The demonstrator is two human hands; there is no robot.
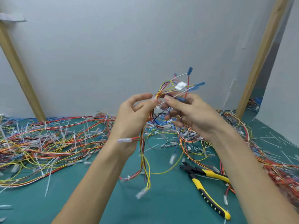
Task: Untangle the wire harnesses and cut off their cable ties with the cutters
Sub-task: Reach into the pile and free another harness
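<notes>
I hold one wire harness (171, 88) of red, yellow, blue and white wires up in front of me, above the green mat. My left hand (134, 113) pinches its bundle near a pale cable tie, and loose ends with clear terminals hang down below that hand. My right hand (192, 112) grips the wires just to the right, fingers curled round them. Blue terminals and a white connector stick up above both hands. The yellow-and-black cutters (205, 183) lie on the mat at lower right, under my right forearm, with nobody touching them.
A big pile of tangled harnesses (48, 143) with white tie tails covers the mat on the left. More harnesses (275, 172) are heaped on the right. Cut tie scraps (271, 139) litter the green mat (169, 207). A grey wall with wooden battens (21, 73) stands behind.
</notes>
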